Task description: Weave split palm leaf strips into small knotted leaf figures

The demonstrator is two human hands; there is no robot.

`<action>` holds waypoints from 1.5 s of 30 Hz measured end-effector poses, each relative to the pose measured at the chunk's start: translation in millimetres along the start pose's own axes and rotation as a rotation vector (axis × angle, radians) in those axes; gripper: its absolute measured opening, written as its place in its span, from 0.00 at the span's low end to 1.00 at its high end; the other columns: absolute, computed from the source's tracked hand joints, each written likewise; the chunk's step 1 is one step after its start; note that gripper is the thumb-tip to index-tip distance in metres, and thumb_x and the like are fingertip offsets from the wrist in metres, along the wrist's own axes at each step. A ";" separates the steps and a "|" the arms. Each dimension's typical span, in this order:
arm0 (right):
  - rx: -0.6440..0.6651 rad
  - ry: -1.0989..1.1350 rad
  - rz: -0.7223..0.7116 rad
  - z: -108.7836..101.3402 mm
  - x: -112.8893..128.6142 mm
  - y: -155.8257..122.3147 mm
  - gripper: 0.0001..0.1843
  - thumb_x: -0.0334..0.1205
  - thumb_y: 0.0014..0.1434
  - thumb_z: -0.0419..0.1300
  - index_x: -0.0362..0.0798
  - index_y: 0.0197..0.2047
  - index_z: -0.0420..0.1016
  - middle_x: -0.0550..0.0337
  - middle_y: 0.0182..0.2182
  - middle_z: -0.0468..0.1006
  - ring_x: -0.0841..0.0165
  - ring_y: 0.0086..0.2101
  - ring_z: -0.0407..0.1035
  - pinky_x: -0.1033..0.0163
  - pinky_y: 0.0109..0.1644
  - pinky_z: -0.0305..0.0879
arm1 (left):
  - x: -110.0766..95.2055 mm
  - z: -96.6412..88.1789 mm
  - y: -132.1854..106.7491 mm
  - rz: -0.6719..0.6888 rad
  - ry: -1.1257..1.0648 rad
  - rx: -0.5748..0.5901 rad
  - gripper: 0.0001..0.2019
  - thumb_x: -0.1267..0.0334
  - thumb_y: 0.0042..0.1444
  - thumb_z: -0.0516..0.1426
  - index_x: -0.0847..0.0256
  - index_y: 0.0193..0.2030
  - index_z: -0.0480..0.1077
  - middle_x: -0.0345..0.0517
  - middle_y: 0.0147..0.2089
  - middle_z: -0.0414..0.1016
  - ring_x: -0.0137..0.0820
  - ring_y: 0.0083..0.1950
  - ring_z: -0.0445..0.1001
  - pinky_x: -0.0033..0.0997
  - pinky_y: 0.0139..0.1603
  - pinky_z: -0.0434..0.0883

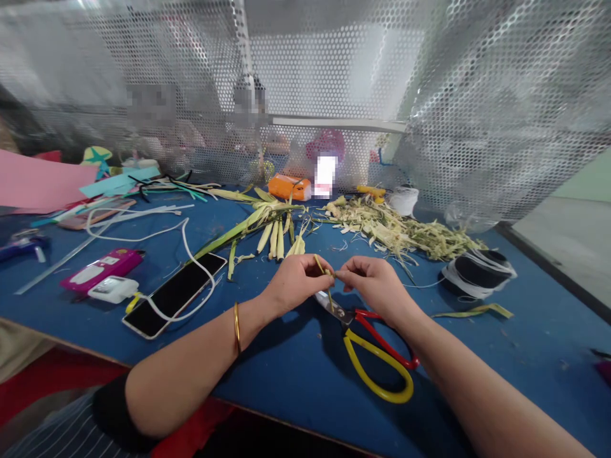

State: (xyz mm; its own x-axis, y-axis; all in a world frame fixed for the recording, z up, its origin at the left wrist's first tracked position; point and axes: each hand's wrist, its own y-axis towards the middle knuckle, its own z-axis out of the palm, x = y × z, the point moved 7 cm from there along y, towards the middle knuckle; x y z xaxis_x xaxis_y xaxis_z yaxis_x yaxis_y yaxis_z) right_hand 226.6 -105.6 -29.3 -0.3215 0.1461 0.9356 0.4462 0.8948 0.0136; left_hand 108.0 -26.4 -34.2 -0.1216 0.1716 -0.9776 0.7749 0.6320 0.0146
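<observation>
My left hand (300, 280) is closed, pinching a thin yellow-green husk strip (319, 262) between thumb and fingers. Fingertip to fingertip with it, my right hand (370, 280) is pinched shut; what it holds is too small to make out. Beneath both hands lie scissors (347, 318) with one red and one yellow handle. A spool of white thread (477, 273) stands to the right, and its thread runs toward my right hand. Beyond my hands are long husk leaves (248, 222), several pale rolled husk pieces (273, 239) and a heap of shredded husk (382, 224).
Left on the blue table (281, 369) lie a phone (174, 296), a white cable (185, 245), a magenta device (102, 270) and a pink sheet (42, 181). An orange packet (289, 187) sits at the back, before a perforated silvery screen (329, 70). One loose husk strip (477, 311) lies right.
</observation>
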 end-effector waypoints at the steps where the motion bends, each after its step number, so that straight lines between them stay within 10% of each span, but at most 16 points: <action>1: 0.013 0.062 0.028 1.0 -1.3 -0.3 0.12 0.46 0.46 0.65 0.47 0.20 0.72 0.64 0.15 0.71 0.72 0.19 0.61 0.65 0.26 0.55 | -2.3 0.0 -0.8 0.032 0.035 -0.006 0.05 0.66 0.46 0.62 0.62 0.31 0.74 0.41 0.26 0.74 0.27 0.27 0.70 0.26 0.30 0.65; 10: 0.234 0.693 0.414 27.0 -22.9 -4.6 0.09 0.39 0.39 0.68 0.44 0.22 0.74 0.67 0.16 0.68 0.76 0.19 0.64 0.68 0.27 0.61 | -29.2 -5.4 -10.2 0.236 0.261 -0.081 0.03 0.66 0.49 0.60 0.59 0.28 0.76 0.41 0.27 0.77 0.28 0.29 0.71 0.27 0.33 0.65; 14: 0.161 0.363 0.126 -0.9 -0.5 1.5 0.11 0.45 0.45 0.67 0.45 0.27 0.77 0.63 0.20 0.74 0.72 0.24 0.69 0.65 0.32 0.63 | -6.5 -7.2 -1.7 -0.002 -0.073 -0.065 0.03 0.65 0.46 0.63 0.61 0.26 0.74 0.41 0.24 0.74 0.27 0.26 0.70 0.28 0.31 0.67; 18: -0.194 -0.182 -0.167 -75.8 6.4 -5.5 0.10 0.45 0.49 0.64 0.48 0.32 0.79 0.60 0.27 0.79 0.66 0.30 0.70 0.60 0.37 0.63 | 13.0 -4.8 0.1 -0.240 -0.432 -0.078 0.06 0.63 0.43 0.65 0.61 0.26 0.74 0.42 0.26 0.76 0.26 0.28 0.72 0.29 0.36 0.70; 22: -0.259 -0.501 -0.069 -116.8 -35.1 -15.2 0.11 0.46 0.51 0.61 0.48 0.33 0.79 0.59 0.26 0.78 0.65 0.28 0.69 0.59 0.35 0.62 | 14.2 1.0 -3.3 -0.305 -0.547 -0.049 0.05 0.65 0.43 0.65 0.64 0.25 0.74 0.44 0.26 0.75 0.25 0.27 0.71 0.28 0.35 0.70; 34: -0.208 -0.853 -0.107 -72.7 -57.8 3.4 0.04 0.35 0.57 0.58 0.49 0.33 0.74 0.58 0.35 0.74 0.67 0.35 0.68 0.65 0.36 0.58 | 21.8 12.0 -7.5 -0.371 -0.582 -0.025 0.03 0.69 0.48 0.62 0.68 0.28 0.74 0.48 0.27 0.78 0.25 0.26 0.73 0.23 0.31 0.71; 45: -0.205 -0.846 -0.179 -45.0 -25.1 -27.9 0.07 0.31 0.65 0.46 0.50 0.38 0.63 0.63 0.27 0.76 0.68 0.27 0.69 0.66 0.32 0.55 | 26.0 15.6 -8.9 -0.411 -0.575 0.016 0.04 0.69 0.51 0.60 0.68 0.30 0.76 0.52 0.37 0.80 0.26 0.30 0.75 0.20 0.23 0.67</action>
State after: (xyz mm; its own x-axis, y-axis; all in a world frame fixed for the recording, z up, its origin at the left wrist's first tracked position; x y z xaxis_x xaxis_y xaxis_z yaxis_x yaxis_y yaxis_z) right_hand 259.9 -153.2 -37.2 -0.8741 0.3464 0.3404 0.4445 0.8530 0.2734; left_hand 107.6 -39.3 -63.0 -0.0626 -0.5076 -0.8593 0.7460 0.5481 -0.3781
